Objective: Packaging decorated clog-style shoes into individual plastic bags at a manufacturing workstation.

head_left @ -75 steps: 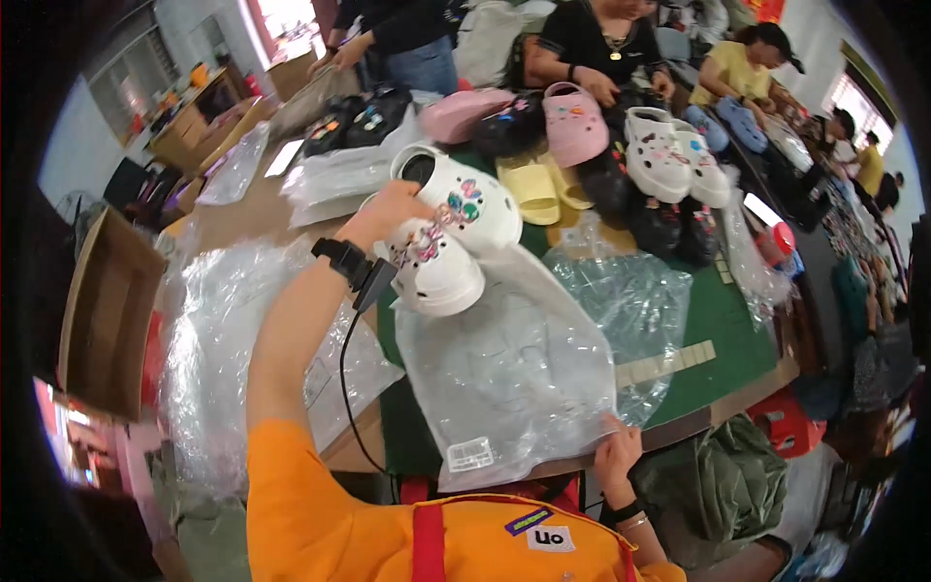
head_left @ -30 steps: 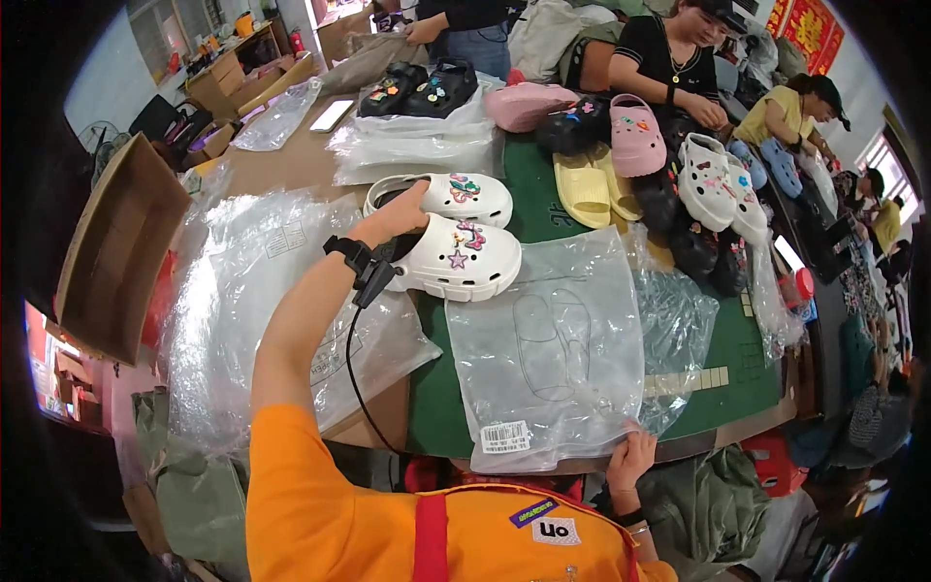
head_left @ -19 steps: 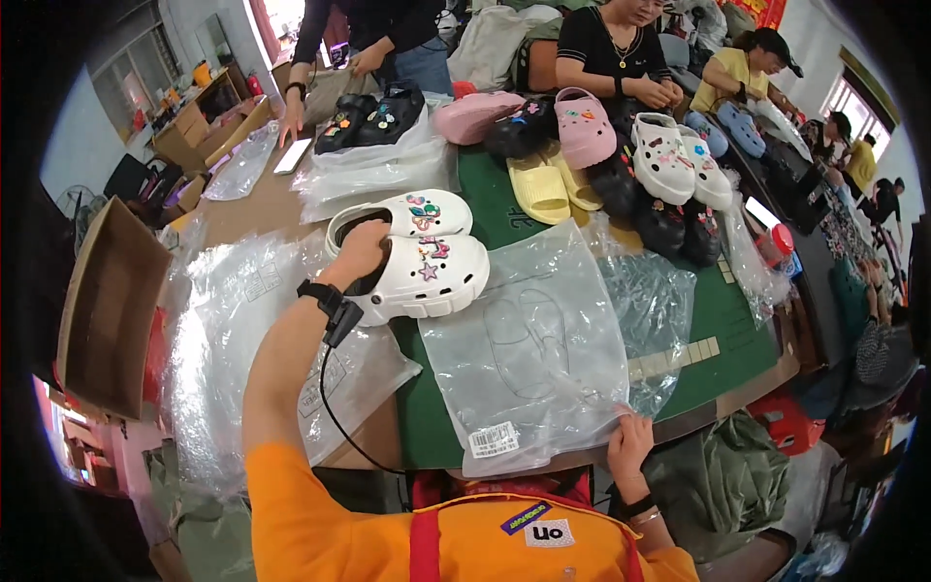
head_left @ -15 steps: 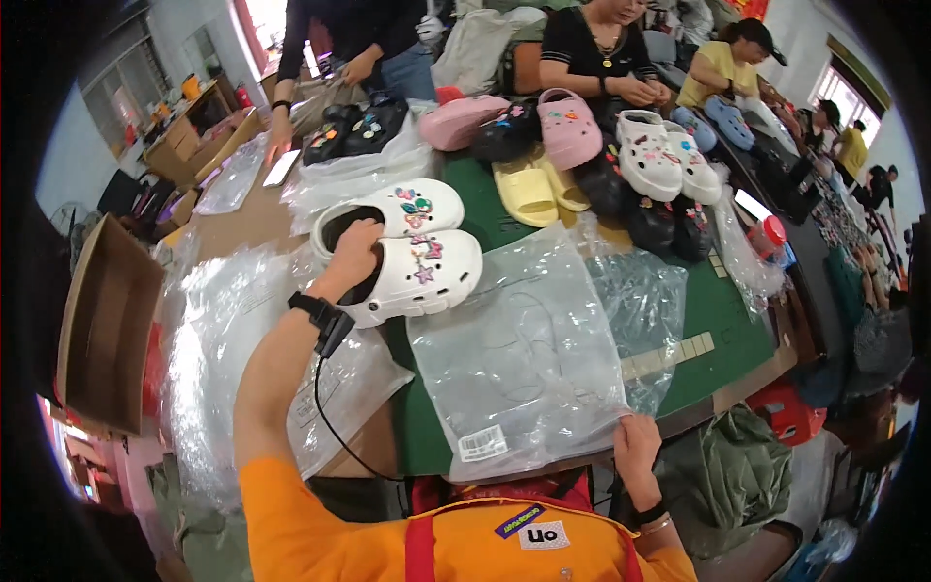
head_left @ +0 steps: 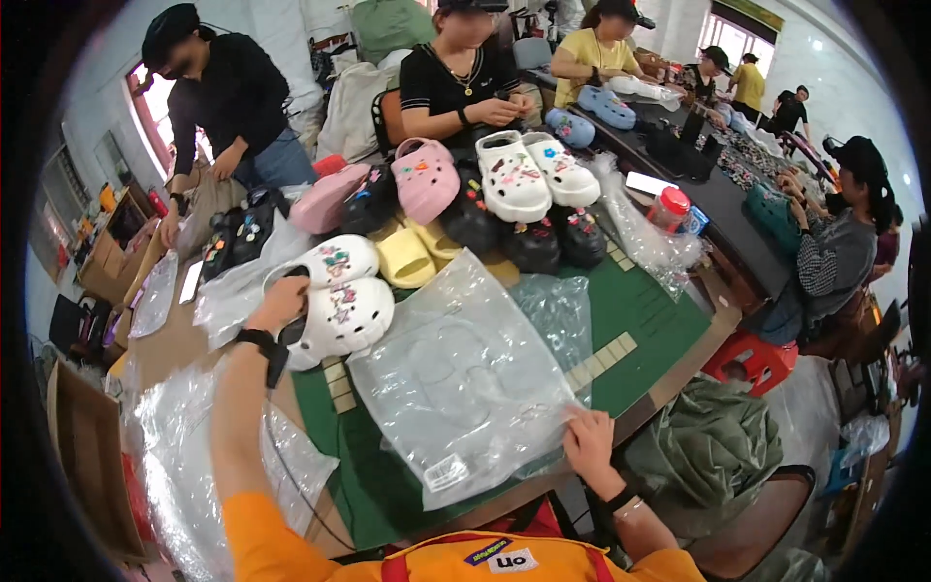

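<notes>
The view has been swung to the right, and more of that side is shown. On the green table (head_left: 655,354), the clear bag (head_left: 465,359) is spread out. The white shoes (head_left: 361,315) have been brought closer to the yellow slides (head_left: 405,260); they are kept outside the bag, at its far left. They are held by the left hand (head_left: 282,304), with its fingers tucked into the openings. The bag's near right corner is pinched by the right hand (head_left: 590,446). Pale squares (head_left: 339,385) have been bared beside the near shoe.
</notes>
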Action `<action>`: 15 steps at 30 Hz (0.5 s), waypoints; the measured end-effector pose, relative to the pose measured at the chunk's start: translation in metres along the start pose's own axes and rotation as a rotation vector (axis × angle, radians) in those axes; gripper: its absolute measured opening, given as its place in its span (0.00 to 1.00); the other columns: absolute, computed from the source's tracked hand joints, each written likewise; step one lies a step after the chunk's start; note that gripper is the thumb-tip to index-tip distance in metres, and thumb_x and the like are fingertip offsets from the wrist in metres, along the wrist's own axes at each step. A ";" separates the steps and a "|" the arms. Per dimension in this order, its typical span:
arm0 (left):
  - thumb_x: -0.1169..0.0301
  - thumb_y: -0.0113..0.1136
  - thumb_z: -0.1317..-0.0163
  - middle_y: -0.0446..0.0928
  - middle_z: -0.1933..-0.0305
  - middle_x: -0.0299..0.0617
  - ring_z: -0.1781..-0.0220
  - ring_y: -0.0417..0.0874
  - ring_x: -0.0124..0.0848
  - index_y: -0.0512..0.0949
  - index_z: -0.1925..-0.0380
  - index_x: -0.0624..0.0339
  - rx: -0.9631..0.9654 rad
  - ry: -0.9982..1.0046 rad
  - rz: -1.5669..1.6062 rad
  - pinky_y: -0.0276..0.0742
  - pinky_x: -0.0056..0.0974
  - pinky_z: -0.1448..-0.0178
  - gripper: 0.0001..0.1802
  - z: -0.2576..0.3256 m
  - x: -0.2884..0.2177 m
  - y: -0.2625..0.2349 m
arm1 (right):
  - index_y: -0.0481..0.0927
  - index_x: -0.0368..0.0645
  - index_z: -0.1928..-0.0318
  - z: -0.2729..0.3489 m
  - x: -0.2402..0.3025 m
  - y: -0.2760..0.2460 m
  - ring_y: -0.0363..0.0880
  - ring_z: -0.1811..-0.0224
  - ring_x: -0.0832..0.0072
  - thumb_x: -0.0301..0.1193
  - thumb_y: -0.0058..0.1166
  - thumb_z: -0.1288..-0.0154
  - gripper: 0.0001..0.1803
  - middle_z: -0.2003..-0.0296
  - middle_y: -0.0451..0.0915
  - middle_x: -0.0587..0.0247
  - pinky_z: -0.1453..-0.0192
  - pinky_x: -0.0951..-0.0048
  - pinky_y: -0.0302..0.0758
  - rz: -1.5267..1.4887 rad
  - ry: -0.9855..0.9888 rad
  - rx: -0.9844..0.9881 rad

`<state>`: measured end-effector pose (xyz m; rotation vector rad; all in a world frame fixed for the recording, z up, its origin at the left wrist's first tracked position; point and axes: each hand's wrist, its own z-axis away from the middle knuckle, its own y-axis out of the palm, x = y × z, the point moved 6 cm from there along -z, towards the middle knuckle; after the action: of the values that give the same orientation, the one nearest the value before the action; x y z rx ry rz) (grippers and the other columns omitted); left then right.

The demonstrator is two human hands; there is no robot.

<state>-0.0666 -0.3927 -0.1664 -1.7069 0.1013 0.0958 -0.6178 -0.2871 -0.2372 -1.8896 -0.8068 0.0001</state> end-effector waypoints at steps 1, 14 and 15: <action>0.75 0.49 0.57 0.77 0.65 0.55 0.61 0.78 0.49 0.79 0.69 0.59 0.252 -0.049 -0.114 0.72 0.46 0.57 0.13 -0.013 -0.011 -0.013 | 0.76 0.44 0.70 0.001 -0.005 0.000 0.68 0.60 0.65 0.26 0.52 0.54 0.07 0.56 0.76 0.68 0.56 0.65 0.62 0.023 0.036 -0.011; 0.62 0.54 0.46 0.77 0.61 0.51 0.63 0.79 0.42 0.75 0.62 0.63 -0.106 0.483 0.313 0.73 0.40 0.57 0.17 -0.307 -0.312 -0.079 | 0.78 0.50 0.65 -0.005 -0.012 0.003 0.70 0.60 0.71 0.28 0.56 0.57 0.13 0.53 0.75 0.75 0.57 0.68 0.64 -0.081 0.119 0.083; 0.58 0.52 0.44 0.77 0.59 0.51 0.61 0.80 0.40 0.73 0.56 0.61 -0.205 0.565 0.148 0.73 0.40 0.56 0.21 -0.314 -0.331 -0.070 | 0.78 0.50 0.65 -0.005 -0.015 0.002 0.70 0.60 0.71 0.28 0.56 0.57 0.13 0.53 0.75 0.75 0.57 0.68 0.64 -0.084 0.134 0.082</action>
<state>-0.3852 -0.6905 -0.0142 -1.8879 0.6561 -0.2786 -0.6265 -0.2993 -0.2415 -1.7578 -0.7824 -0.1419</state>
